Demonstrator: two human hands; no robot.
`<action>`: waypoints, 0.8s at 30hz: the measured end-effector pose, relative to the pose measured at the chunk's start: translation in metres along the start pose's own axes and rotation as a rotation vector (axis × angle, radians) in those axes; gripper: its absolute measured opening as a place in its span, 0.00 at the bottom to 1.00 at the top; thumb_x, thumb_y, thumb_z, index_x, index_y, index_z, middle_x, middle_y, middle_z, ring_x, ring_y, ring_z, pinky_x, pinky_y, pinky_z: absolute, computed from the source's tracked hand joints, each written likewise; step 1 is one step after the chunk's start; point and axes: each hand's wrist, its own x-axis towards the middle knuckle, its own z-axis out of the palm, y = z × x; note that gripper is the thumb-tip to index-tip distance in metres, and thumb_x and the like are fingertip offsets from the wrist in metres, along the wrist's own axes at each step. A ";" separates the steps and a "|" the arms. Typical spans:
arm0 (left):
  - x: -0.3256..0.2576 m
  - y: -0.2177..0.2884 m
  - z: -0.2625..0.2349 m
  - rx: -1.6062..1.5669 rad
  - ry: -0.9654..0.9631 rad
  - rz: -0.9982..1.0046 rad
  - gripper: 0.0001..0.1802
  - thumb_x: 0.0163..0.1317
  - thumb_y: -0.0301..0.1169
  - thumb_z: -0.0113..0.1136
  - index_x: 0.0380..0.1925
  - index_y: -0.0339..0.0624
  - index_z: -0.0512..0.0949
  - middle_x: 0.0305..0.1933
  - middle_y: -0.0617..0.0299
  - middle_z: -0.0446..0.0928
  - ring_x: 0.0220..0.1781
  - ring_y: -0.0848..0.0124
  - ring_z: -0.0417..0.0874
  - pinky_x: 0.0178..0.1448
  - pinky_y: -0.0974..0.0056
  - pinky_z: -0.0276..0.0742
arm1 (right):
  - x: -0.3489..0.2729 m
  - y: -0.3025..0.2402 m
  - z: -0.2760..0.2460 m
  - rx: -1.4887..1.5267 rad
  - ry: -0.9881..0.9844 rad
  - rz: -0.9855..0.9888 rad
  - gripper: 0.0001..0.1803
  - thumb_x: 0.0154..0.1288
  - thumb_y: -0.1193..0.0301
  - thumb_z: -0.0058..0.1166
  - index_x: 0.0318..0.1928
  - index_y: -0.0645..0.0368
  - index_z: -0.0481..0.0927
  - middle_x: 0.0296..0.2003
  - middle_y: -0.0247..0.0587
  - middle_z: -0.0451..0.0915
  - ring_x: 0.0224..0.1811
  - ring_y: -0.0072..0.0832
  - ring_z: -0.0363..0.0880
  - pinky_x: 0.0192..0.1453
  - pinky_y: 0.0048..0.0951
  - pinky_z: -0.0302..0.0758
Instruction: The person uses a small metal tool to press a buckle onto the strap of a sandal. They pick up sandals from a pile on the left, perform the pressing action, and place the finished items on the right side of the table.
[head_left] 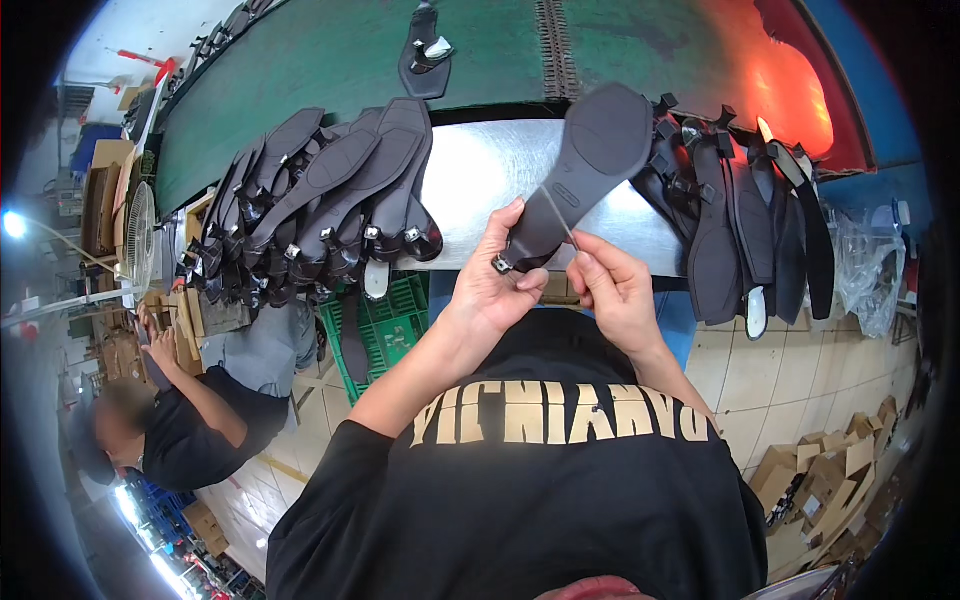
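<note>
Black rubbery sandal sole (pixel 585 170), turned underside up, is the landmark: it sits above the near edge of the steel table (pixel 480 170), its heel end pinched in the left hand (pixel 495 285), whose fingers are closed around the buckle end. The right hand (pixel 612 290), just right of the sole's heel, has thumb and forefinger pressed together on a thin pale thread or strand (pixel 558 212) that runs up across the sole.

Left of the sole lies a fanned pile of finished sandals (pixel 330 200); right of it, a second pile with straps (pixel 730 220) hangs over the table's edge. Beyond the sole runs a green conveyor belt (pixel 330 50) carrying a single sandal (pixel 425 50). Below and left of the sole sits a green crate (pixel 395 320), with another person (pixel 190 420) crouched further left.

Risks, as I judge them: the strand is fine and taut, so a sharp tug could snap it or mark the sole. The left hand's grip is only at the narrow end, so the sole could twist or slip. An elbow swing could knock the overhanging right pile to the floor.
</note>
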 end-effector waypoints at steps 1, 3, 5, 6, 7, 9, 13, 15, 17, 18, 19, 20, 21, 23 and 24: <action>-0.002 0.001 0.002 0.060 0.008 0.056 0.14 0.64 0.47 0.62 0.34 0.50 0.76 0.28 0.72 0.76 0.24 0.82 0.70 0.18 0.74 0.54 | -0.001 -0.006 -0.001 0.089 -0.014 0.111 0.20 0.72 0.74 0.46 0.62 0.64 0.71 0.24 0.30 0.75 0.21 0.13 0.67 0.25 0.15 0.63; -0.004 0.003 -0.001 0.274 -0.033 0.355 0.18 0.68 0.49 0.54 0.35 0.46 0.77 0.28 0.70 0.77 0.24 0.82 0.72 0.21 0.74 0.59 | -0.003 -0.021 0.000 0.148 -0.102 0.268 0.24 0.74 0.71 0.45 0.68 0.59 0.62 0.24 0.30 0.74 0.20 0.11 0.66 0.22 0.12 0.61; 0.004 0.000 0.000 0.410 0.016 0.621 0.31 0.75 0.53 0.38 0.32 0.36 0.79 0.27 0.64 0.79 0.24 0.78 0.75 0.29 0.72 0.70 | -0.007 -0.026 0.008 0.153 -0.203 0.307 0.29 0.73 0.68 0.47 0.70 0.56 0.55 0.24 0.31 0.74 0.19 0.11 0.66 0.19 0.12 0.59; 0.004 0.001 -0.002 0.474 0.008 0.688 0.32 0.75 0.53 0.38 0.30 0.35 0.79 0.27 0.63 0.79 0.24 0.78 0.76 0.31 0.71 0.71 | -0.007 -0.027 0.012 0.156 -0.253 0.327 0.32 0.73 0.67 0.48 0.72 0.55 0.52 0.24 0.31 0.73 0.18 0.11 0.66 0.18 0.12 0.57; 0.004 0.001 -0.003 0.538 0.000 0.755 0.33 0.75 0.53 0.37 0.29 0.34 0.79 0.26 0.62 0.80 0.24 0.77 0.76 0.32 0.71 0.72 | -0.005 -0.025 0.013 0.219 -0.294 0.377 0.33 0.73 0.68 0.47 0.72 0.53 0.47 0.22 0.32 0.72 0.18 0.13 0.66 0.18 0.13 0.58; 0.005 -0.002 -0.001 0.638 0.006 0.878 0.38 0.74 0.56 0.34 0.23 0.34 0.79 0.23 0.59 0.80 0.25 0.77 0.77 0.34 0.72 0.72 | -0.005 -0.018 0.016 0.282 -0.243 0.378 0.32 0.73 0.68 0.48 0.71 0.54 0.50 0.22 0.32 0.70 0.18 0.14 0.65 0.18 0.13 0.57; 0.004 0.001 -0.010 0.755 -0.029 0.959 0.39 0.74 0.57 0.33 0.22 0.34 0.78 0.23 0.60 0.80 0.25 0.78 0.77 0.34 0.72 0.72 | -0.002 -0.021 0.017 0.465 -0.219 0.409 0.26 0.73 0.68 0.48 0.67 0.58 0.58 0.21 0.32 0.68 0.17 0.15 0.63 0.17 0.14 0.57; 0.001 0.004 -0.011 0.793 -0.051 0.966 0.39 0.74 0.57 0.32 0.21 0.35 0.77 0.22 0.60 0.80 0.24 0.78 0.77 0.34 0.72 0.72 | 0.000 -0.017 0.011 0.624 -0.183 0.439 0.22 0.73 0.68 0.47 0.64 0.59 0.64 0.21 0.31 0.68 0.18 0.14 0.63 0.17 0.15 0.57; 0.004 0.005 -0.009 0.649 -0.036 0.927 0.39 0.73 0.59 0.31 0.20 0.37 0.76 0.20 0.61 0.78 0.22 0.78 0.75 0.30 0.72 0.70 | 0.004 -0.017 0.004 0.597 -0.196 0.416 0.17 0.74 0.68 0.46 0.59 0.61 0.70 0.22 0.30 0.71 0.18 0.14 0.65 0.18 0.16 0.59; 0.004 0.006 -0.008 0.577 -0.028 0.907 0.39 0.73 0.59 0.31 0.20 0.38 0.76 0.19 0.62 0.77 0.20 0.78 0.74 0.28 0.72 0.70 | 0.004 -0.019 0.002 0.490 -0.225 0.382 0.15 0.74 0.68 0.45 0.55 0.63 0.73 0.23 0.30 0.73 0.19 0.15 0.67 0.19 0.16 0.61; 0.004 0.007 -0.009 0.541 -0.022 0.858 0.39 0.73 0.60 0.30 0.20 0.39 0.75 0.18 0.63 0.76 0.19 0.78 0.73 0.27 0.72 0.68 | 0.001 -0.029 0.005 0.271 -0.199 0.350 0.14 0.74 0.69 0.45 0.53 0.64 0.74 0.23 0.31 0.74 0.19 0.16 0.67 0.19 0.16 0.62; 0.003 0.010 -0.010 0.506 -0.015 0.810 0.39 0.72 0.61 0.30 0.19 0.40 0.74 0.17 0.63 0.75 0.18 0.78 0.72 0.25 0.73 0.67 | -0.002 -0.035 0.010 0.053 -0.172 0.314 0.13 0.74 0.69 0.45 0.50 0.64 0.75 0.23 0.31 0.75 0.19 0.16 0.68 0.20 0.15 0.62; 0.002 0.012 -0.011 0.470 -0.008 0.762 0.39 0.72 0.62 0.29 0.19 0.41 0.74 0.16 0.64 0.74 0.16 0.78 0.70 0.23 0.73 0.65 | -0.004 -0.032 0.014 -0.071 -0.147 0.191 0.08 0.71 0.74 0.47 0.43 0.65 0.77 0.24 0.35 0.78 0.20 0.18 0.73 0.22 0.18 0.66; 0.001 0.010 -0.007 0.433 0.021 0.724 0.40 0.71 0.63 0.29 0.19 0.42 0.73 0.15 0.65 0.73 0.15 0.78 0.68 0.20 0.73 0.62 | -0.002 -0.022 0.019 -0.357 -0.093 -0.085 0.06 0.68 0.78 0.49 0.41 0.65 0.78 0.23 0.38 0.78 0.20 0.21 0.74 0.23 0.21 0.67; 0.000 0.009 -0.005 0.415 0.036 0.705 0.40 0.71 0.64 0.28 0.19 0.42 0.73 0.15 0.65 0.72 0.14 0.78 0.67 0.19 0.73 0.61 | -0.002 -0.020 0.021 -0.499 -0.065 -0.224 0.05 0.67 0.80 0.50 0.40 0.65 0.78 0.23 0.39 0.78 0.20 0.22 0.75 0.24 0.22 0.68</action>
